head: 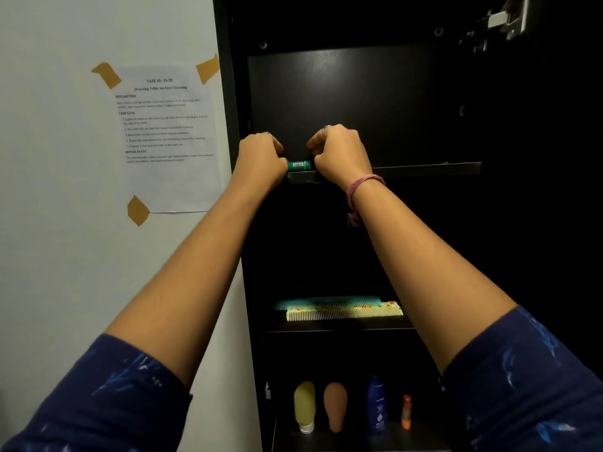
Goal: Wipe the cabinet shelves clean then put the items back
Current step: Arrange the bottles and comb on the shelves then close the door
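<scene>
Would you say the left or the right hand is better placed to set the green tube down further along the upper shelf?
Probably the right hand: it holds the green tube's right end, beside the bare shelf. The left hand is against the cabinet's side wall.

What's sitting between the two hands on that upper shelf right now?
In the head view, a small teal tube lies on its side at the front edge of the upper shelf, between the left hand and right hand. Both hands meet its ends.
</scene>
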Tool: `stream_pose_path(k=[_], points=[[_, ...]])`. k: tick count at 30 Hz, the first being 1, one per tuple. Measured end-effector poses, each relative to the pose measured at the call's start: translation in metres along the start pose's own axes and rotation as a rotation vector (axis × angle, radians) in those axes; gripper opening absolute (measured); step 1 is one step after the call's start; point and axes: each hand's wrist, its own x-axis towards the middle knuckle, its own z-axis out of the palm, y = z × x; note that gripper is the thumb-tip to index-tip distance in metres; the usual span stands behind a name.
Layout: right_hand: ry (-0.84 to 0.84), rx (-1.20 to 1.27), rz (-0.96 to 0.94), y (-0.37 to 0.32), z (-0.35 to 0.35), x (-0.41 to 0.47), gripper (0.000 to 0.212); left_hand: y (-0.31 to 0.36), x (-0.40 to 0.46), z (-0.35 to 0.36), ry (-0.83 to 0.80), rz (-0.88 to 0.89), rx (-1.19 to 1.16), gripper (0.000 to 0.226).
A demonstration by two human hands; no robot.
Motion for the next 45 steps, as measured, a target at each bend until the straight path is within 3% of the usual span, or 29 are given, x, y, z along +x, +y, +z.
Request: stream_pose_path(k=[9,17,21,27,37,40,45], points=[[0.002,0.004,-0.040,0.001,-0.003,-0.001,0.033,-0.004,-0.021,-0.007,0.128,0.063,-0.135,0.032],[0.365,0.319,-0.156,0.017,-0.001,-0.062,0.029,-0.020,-0.074,-0.001,0.270,0.182,-0.324,0.021],[0.449,0.440,-0.108,0.044,0.011,-0.117,0.027,-0.031,-0.134,0.033,0.269,0.290,-0.404,0.016],[0.378,0.395,0.117,0.130,0.051,-0.221,0.025,-0.041,-0.235,0.107,0.011,0.276,-0.452,0.012],[0.069,0.150,0.756,0.263,0.126,-0.403,0.023,-0.076,-0.415,0.252,-0.667,-0.057,-0.473,0.013],[-0.114,0.044,0.885,0.284,0.155,-0.442,0.030,-0.088,-0.453,0.288,-0.858,-0.226,-0.401,0.017],[-0.597,-0.173,0.990,0.309,0.203,-0.502,0.033,-0.105,-0.500,0.342,-1.057,-0.568,-0.321,0.023]])
